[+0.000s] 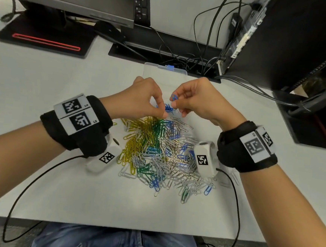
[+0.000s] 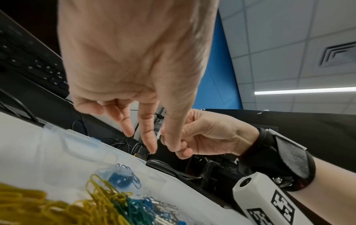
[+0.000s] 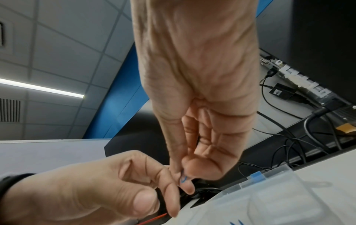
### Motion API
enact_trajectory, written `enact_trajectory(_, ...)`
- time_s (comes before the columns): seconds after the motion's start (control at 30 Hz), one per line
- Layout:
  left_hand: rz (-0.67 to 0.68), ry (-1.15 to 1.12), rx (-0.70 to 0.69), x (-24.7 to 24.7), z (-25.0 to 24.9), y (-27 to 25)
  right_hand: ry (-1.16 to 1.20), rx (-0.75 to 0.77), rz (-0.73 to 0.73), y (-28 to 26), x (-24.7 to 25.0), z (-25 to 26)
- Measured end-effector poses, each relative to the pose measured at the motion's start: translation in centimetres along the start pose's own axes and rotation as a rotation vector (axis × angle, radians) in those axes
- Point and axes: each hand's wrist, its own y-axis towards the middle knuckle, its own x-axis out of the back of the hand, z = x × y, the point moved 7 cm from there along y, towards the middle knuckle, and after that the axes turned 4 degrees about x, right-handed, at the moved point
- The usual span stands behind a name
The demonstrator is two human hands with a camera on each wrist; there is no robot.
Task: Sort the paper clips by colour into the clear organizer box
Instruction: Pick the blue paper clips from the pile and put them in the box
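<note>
My right hand (image 1: 175, 100) hovers over the clear organizer box (image 1: 157, 66) and pinches a few blue paper clips (image 1: 173, 97) between thumb and fingers; the right wrist view shows one blue clip (image 3: 183, 179) at the pinch. My left hand (image 1: 162, 110) meets it from the left. Its fingers (image 2: 149, 137) hang fairly straight, its thumb tip touches the right fingers, and no clip shows between them. Below the hands, more blue clips (image 2: 123, 178) lie in one box compartment. The mixed pile of clips (image 1: 156, 148) spreads on the table between my wrists.
Behind the box run tangled black cables (image 1: 184, 58), a monitor base (image 1: 46, 36) and a keyboard (image 1: 142, 4). A black computer tower (image 1: 293, 46) stands at the right. The wrist-camera cords (image 1: 28, 183) trail toward the table's front edge (image 1: 111, 226).
</note>
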Motion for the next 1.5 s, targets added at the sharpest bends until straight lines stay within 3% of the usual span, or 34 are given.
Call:
enact_trajectory(0.17, -0.031, 0.172, 0.026, 0.1, 0.6, 0.0, -0.26, 0.037, -0.014, 1.9, -0.5, 0.1)
enact_trajectory(0.33, 0.104, 0.378, -0.161, -1.4, -0.7, -0.9, -0.49, 0.068, -0.028, 1.3, 0.0, 0.0)
enact_trajectory(0.53, 0.353, 0.638, -0.254, -4.5, -1.0, -1.8, -0.596, -0.023, 0.273, -1.9, -2.7, -1.8)
enact_trajectory(0.8, 0.296, 0.63, -0.256, -4.2, -1.6, -1.3, -0.655, -0.075, 0.393, -2.5, -4.2, -3.1)
enact_trajectory(0.9, 0.301, 0.594, -0.235, -4.4, -1.6, -0.8, -0.651, -0.061, 0.342, -2.5, -3.4, -2.9)
enact_trajectory(1.1, 0.418, 0.619, -0.193, -5.2, -0.7, -1.0, -0.483, -0.034, 0.101, -2.2, 0.0, -2.3)
enact_trajectory(1.23, 0.349, 0.488, -0.188, -4.8, -1.3, -0.7, -0.408, 0.028, -0.081, -0.7, 1.4, -1.8)
enact_trajectory(1.37, 0.243, 0.462, -0.132, -4.5, -1.9, 0.4, -0.416, 0.087, -0.113, 1.1, 0.5, -0.6)
enact_trajectory(1.5, 0.243, 0.531, -0.08, -5.3, -2.3, 1.0, -0.516, 0.065, -0.089, 1.3, 0.3, -0.6)
